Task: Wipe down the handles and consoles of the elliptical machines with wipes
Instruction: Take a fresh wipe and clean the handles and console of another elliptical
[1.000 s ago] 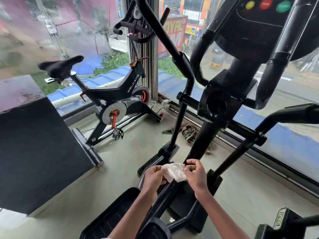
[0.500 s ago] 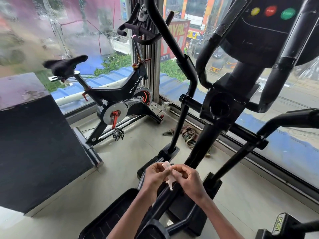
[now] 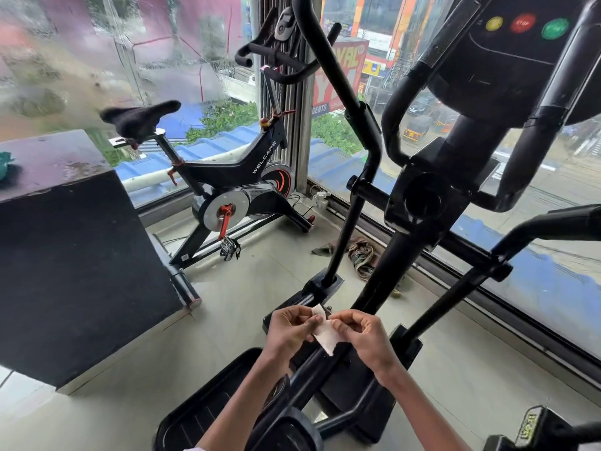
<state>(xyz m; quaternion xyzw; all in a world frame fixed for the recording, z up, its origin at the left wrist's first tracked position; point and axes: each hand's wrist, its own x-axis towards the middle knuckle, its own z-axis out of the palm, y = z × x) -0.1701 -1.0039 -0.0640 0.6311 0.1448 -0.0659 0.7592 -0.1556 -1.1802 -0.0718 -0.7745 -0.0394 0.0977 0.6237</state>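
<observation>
A small white wipe, folded narrow, is pinched between my left hand and my right hand, low in front of me over the black elliptical's frame. The elliptical console with yellow, red and green buttons looms at the upper right. Its left moving handle rises up the middle. The curved fixed handle sits beside the console, and the right handle reaches in from the right edge. Neither hand touches a handle or the console.
A black spin bike stands by the window at the back left. A dark box-shaped platform fills the left side. A crumpled rag lies on the floor near the window sill. The elliptical's left pedal is below my arms.
The wipe was spread wider between my hands a second ago; now it is folded into a narrow strip and my hands have come closer together. My view has shifted slightly.
</observation>
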